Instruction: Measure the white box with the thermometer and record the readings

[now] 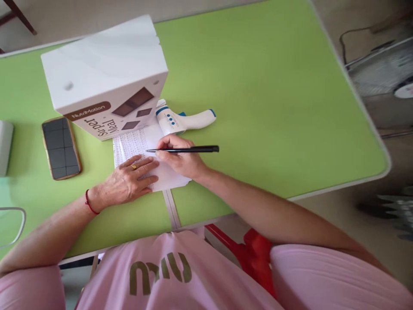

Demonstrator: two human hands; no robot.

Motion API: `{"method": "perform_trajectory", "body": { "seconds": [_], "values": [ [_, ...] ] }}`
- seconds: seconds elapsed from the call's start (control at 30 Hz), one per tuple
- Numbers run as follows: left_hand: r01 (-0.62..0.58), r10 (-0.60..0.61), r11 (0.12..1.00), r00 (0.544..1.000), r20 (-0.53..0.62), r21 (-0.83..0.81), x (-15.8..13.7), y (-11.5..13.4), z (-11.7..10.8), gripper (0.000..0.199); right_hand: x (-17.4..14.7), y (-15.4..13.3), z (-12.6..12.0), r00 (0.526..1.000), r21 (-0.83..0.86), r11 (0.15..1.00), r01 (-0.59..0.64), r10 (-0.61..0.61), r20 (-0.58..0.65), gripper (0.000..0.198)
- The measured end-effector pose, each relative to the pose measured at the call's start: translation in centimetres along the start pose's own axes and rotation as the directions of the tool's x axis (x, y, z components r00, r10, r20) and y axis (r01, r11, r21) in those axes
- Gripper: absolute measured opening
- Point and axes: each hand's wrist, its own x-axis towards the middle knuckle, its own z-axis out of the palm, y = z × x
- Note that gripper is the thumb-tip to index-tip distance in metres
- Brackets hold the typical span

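Note:
Black pen (196, 149) in its grip, my right hand (182, 157) rests on a sheet of paper (171, 176). The pen's tip points left, close to dense rows of small handwriting; whether it touches the sheet I cannot tell. My left hand (132, 178) lies on the paper's lower left part, fingers stretched out, holding nothing. It wears a ring, with a red cord at the wrist. Just behind the paper stands a white printed box (106, 69), which hides the sheet's far part. A white and blue handheld thermometer (187, 120) lies at the paper's far right corner.
On the green table (274, 94), a smartphone (62, 148) lies left of the paper. A white object (4, 146) and a white cable (22, 224) are at the left edge. A fan (383, 69) stands beyond the table's right edge. Something red (258, 258) is below the near edge.

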Motion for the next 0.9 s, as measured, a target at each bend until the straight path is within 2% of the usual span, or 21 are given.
{"method": "perform_trajectory", "body": {
  "seconds": [0.07, 0.23, 0.37, 0.47, 0.63, 0.9],
  "values": [
    [-0.005, 0.005, 1.0, 1.0, 0.01, -0.011, 0.1, -0.1, -0.2, 0.031, 0.4, -0.1, 0.1, 1.0, 0.019, 1.0, 0.003, -0.003, 0.008, 0.004],
    [-0.01, 0.01, 0.999, 1.0, 0.002, -0.031, 0.0, -0.2, -0.2, 0.034, -0.4, 0.1, 1.5, 0.977, -0.061, 0.991, 0.116, -0.125, -0.172, 0.004],
    [-0.004, 0.004, 1.0, 1.0, -0.001, -0.018, -0.1, -0.1, -0.1, 0.034, -0.8, 0.6, 2.1, 0.949, -0.154, 0.956, 0.251, -0.275, -0.157, 0.009],
    [0.001, -0.002, 1.0, 1.0, -0.014, -0.018, 0.0, 0.0, -0.2, 0.035, -0.5, 1.0, 2.1, 0.924, -0.199, 0.933, 0.301, -0.336, -0.18, 0.012],
    [-0.003, 0.002, 1.0, 1.0, -0.006, -0.03, 0.0, 0.0, -0.1, 0.035, -0.4, 1.0, 2.0, 0.916, -0.229, 0.917, 0.326, -0.367, -0.165, 0.015],
    [0.001, -0.001, 0.999, 1.0, -0.015, -0.033, -0.2, -0.1, 0.3, 0.033, -0.5, 1.0, 2.1, 0.928, -0.244, 0.925, 0.292, -0.336, -0.162, 0.015]
  ]
}}
